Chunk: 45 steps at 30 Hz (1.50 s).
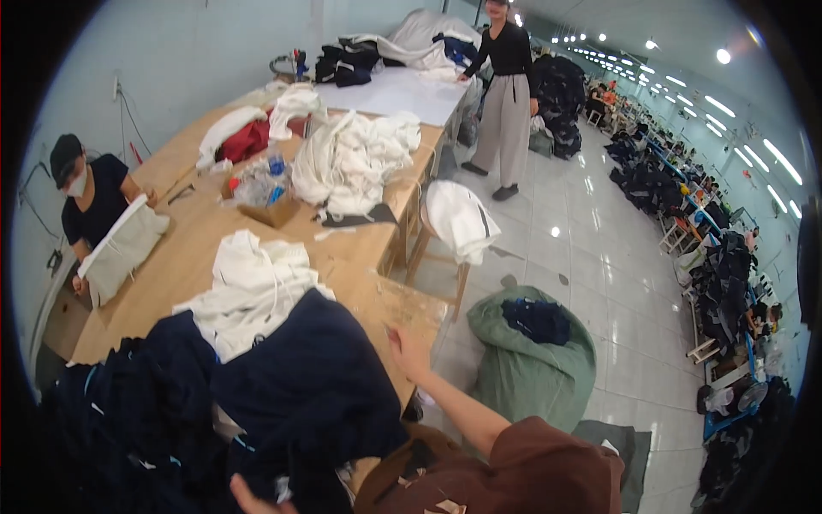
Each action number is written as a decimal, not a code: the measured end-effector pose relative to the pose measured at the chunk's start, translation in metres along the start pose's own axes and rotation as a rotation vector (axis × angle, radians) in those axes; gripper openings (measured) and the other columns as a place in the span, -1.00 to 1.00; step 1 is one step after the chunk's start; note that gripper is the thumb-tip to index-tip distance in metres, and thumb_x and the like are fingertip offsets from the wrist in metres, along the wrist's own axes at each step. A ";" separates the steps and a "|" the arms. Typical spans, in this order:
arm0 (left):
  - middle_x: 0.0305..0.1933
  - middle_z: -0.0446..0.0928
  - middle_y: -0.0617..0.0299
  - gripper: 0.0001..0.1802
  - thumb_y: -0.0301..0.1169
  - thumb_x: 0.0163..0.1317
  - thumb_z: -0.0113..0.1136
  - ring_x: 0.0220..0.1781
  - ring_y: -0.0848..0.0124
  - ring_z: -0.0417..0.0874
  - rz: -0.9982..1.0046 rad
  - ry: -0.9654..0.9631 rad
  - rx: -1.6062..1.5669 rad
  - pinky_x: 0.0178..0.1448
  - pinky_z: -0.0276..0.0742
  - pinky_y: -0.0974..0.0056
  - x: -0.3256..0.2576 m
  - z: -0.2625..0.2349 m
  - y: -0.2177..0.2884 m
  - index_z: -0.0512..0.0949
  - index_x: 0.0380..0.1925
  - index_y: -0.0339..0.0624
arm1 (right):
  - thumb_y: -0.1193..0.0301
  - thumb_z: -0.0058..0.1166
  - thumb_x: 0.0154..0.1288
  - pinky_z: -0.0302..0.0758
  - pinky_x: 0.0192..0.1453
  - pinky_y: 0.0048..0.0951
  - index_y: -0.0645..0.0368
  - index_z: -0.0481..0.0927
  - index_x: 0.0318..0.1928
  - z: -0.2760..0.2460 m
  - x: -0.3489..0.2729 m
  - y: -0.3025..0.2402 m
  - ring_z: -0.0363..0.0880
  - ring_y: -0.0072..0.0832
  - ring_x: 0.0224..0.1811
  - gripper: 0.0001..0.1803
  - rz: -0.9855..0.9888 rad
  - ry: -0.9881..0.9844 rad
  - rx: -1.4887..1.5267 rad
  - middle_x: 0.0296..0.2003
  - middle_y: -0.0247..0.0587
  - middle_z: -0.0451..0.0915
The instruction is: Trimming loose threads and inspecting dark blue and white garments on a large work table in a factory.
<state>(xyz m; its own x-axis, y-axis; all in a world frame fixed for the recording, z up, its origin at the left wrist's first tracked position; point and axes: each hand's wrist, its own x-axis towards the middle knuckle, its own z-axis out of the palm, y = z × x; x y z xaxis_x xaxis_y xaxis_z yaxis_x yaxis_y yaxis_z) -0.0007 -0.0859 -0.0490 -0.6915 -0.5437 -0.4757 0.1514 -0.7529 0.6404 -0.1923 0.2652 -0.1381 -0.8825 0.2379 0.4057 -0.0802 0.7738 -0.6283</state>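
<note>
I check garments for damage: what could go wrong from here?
The navy-blue fabric piece at the edge of the brown wooden table might slide off. It overlaps the crumpled white fabric garment, which could get dragged along. The white cloth bundle on the wooden stool might be knocked down.

garments [308,385] on table [360,278], sack [531,381] right

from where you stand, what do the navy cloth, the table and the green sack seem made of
Navy cloth: probably matte knit, given its soft, dull folds. Table: likely wood or plywood, smooth, going by the tan top. Green sack: dull, creased, fabric or woven plastic; weave too small to tell.
</note>
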 end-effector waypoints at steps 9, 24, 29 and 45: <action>-0.03 0.43 -0.16 -0.38 -0.21 0.11 0.29 0.05 -0.01 0.43 1.358 0.367 1.450 0.07 0.42 0.08 -0.054 0.103 0.041 0.35 0.07 -0.37 | 0.31 0.00 0.21 0.40 -0.29 -0.14 0.15 0.49 -0.29 -0.002 0.003 -0.006 0.56 -0.12 -0.36 -0.82 -0.061 -0.062 -0.054 -0.47 -0.09 0.57; 0.33 -0.02 -0.27 -0.29 -0.25 -0.16 0.46 0.40 -0.30 -0.16 0.720 -0.342 1.823 0.36 -0.08 -0.25 0.005 0.138 -0.114 0.35 0.03 -0.15 | 0.27 -0.07 0.26 0.37 -0.23 -0.14 0.15 0.49 -0.32 -0.004 0.002 -0.013 0.53 -0.10 -0.34 -0.79 -0.024 -0.121 -0.004 -0.46 -0.07 0.56; -0.07 0.35 -0.10 -0.69 -0.52 -0.06 0.32 0.19 -0.08 0.25 0.862 -0.440 1.487 0.28 0.14 -0.02 0.036 0.107 -0.106 0.40 -0.33 -0.25 | 0.27 -0.07 0.27 0.37 -0.26 -0.13 0.15 0.49 -0.29 -0.004 0.002 -0.010 0.52 -0.09 -0.36 -0.79 -0.027 -0.098 0.014 -0.47 -0.07 0.56; -0.30 0.29 0.36 -0.91 -0.44 0.29 0.04 -0.22 0.55 0.27 0.594 -0.214 0.760 -0.05 0.20 0.46 0.025 0.093 -0.057 0.37 -0.29 -0.19 | 0.29 -0.04 0.24 0.42 -0.29 -0.12 0.16 0.49 -0.28 -0.011 0.004 -0.014 0.54 -0.06 -0.36 -0.80 -0.027 -0.100 0.030 -0.46 -0.04 0.57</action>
<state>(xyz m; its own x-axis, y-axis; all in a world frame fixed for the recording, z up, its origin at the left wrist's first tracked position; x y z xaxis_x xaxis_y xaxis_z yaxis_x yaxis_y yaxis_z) -0.0923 -0.0223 -0.0412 -0.7744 -0.6213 0.1196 0.0731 0.0998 0.9923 -0.1897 0.2618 -0.1204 -0.9216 0.1563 0.3553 -0.1169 0.7612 -0.6379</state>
